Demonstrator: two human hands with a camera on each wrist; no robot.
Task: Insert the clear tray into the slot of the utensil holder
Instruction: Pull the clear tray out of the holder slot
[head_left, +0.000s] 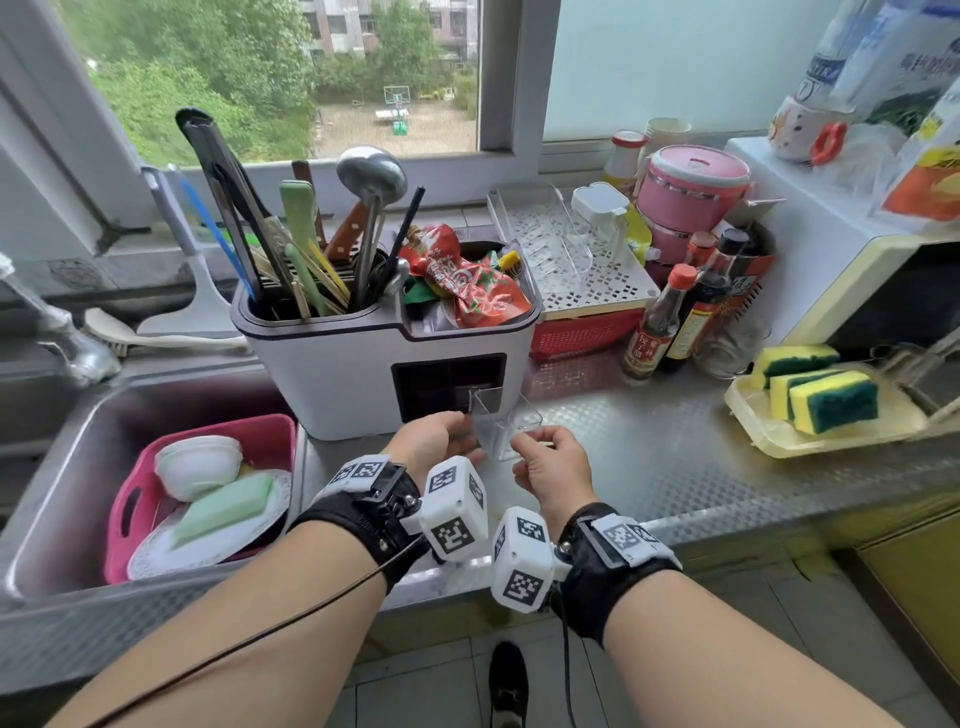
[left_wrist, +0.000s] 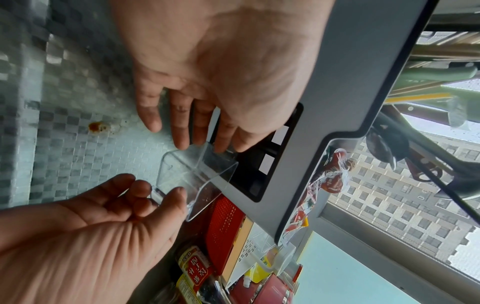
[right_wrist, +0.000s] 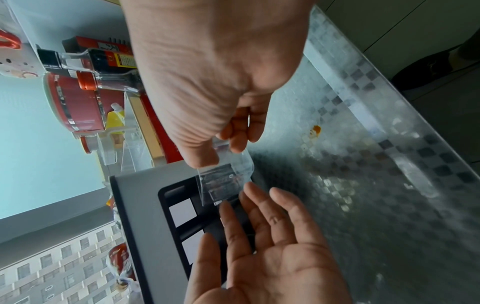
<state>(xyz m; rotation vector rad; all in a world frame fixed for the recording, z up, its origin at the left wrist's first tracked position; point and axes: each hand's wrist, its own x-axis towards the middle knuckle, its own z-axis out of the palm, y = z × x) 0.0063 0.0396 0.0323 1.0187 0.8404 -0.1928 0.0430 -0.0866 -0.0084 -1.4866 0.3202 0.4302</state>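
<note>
The white utensil holder (head_left: 332, 374) stands on the steel counter, full of utensils and packets. Low on its front is a black slot (head_left: 447, 384). The clear tray (head_left: 501, 428) hangs tilted just before the slot's lower right corner, with its far end at the slot mouth (left_wrist: 259, 164). My right hand (head_left: 530, 441) pinches the tray's near edge between thumb and fingers (right_wrist: 223, 152). My left hand (head_left: 457, 439) is beside the tray's left side, its straight fingers (left_wrist: 182, 135) touching it. In the right wrist view the left hand (right_wrist: 249, 197) shows an open palm under the tray (right_wrist: 226, 179).
A sink to the left holds a pink basin (head_left: 275, 436) with dishes. Right of the holder are a red basket (head_left: 582, 332), sauce bottles (head_left: 660, 322) and a tray of sponges (head_left: 826, 400). Patterned steel counter (head_left: 675, 467) stretches to the right of my hands.
</note>
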